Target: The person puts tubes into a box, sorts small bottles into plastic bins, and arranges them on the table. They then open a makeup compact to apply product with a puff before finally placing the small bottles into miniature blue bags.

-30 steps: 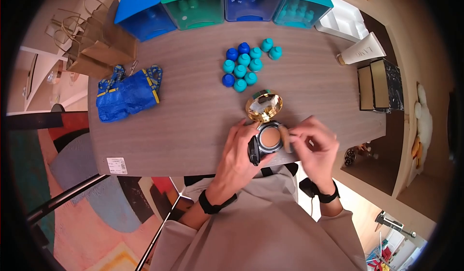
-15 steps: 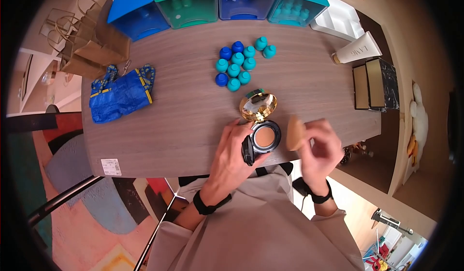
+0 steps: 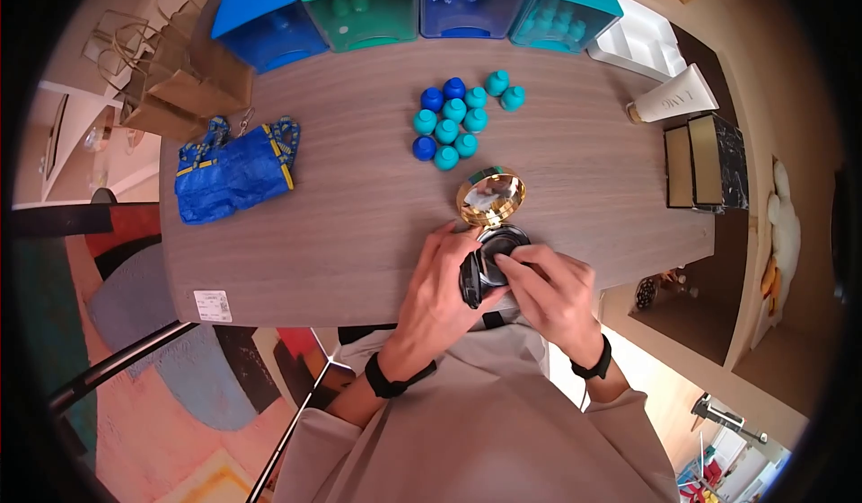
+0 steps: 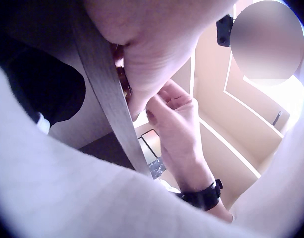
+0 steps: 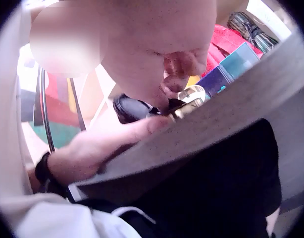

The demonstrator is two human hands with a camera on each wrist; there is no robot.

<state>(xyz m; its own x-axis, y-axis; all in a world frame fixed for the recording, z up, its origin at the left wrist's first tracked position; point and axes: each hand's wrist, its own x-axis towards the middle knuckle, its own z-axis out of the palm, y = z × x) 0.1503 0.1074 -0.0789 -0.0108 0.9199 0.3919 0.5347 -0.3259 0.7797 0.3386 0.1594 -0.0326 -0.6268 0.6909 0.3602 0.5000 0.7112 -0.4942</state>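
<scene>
A round compact [image 3: 505,234] is held at the table's front edge, its gold mirrored lid [image 3: 491,196] raised at the back. My left hand [image 3: 438,289] grips its left side, beside a black inner flap [image 3: 470,280] that stands open. With bent fingers my right hand [image 3: 555,298] pinches a round puff [image 3: 491,250] over the compact's well; a dark face shows and its beige side is hidden. In the right wrist view, the curled right fingers [image 5: 174,82] meet the compact above the left hand [image 5: 87,151]. The left wrist view shows the right hand [image 4: 177,124] beyond the left.
Blue and teal small bottles [image 3: 446,131] stand in a cluster behind the compact. Coloured bins [image 3: 361,9] line the back. A blue bag [image 3: 235,173] and paper bags [image 3: 202,77] are at left; a white tube [image 3: 678,95], a white tray [image 3: 637,41] and black boxes [image 3: 718,164] at right.
My right hand has moved left, from beside the compact to over it, bringing the puff. The tan surface in the compact is now covered. The left hand keeps its grip.
</scene>
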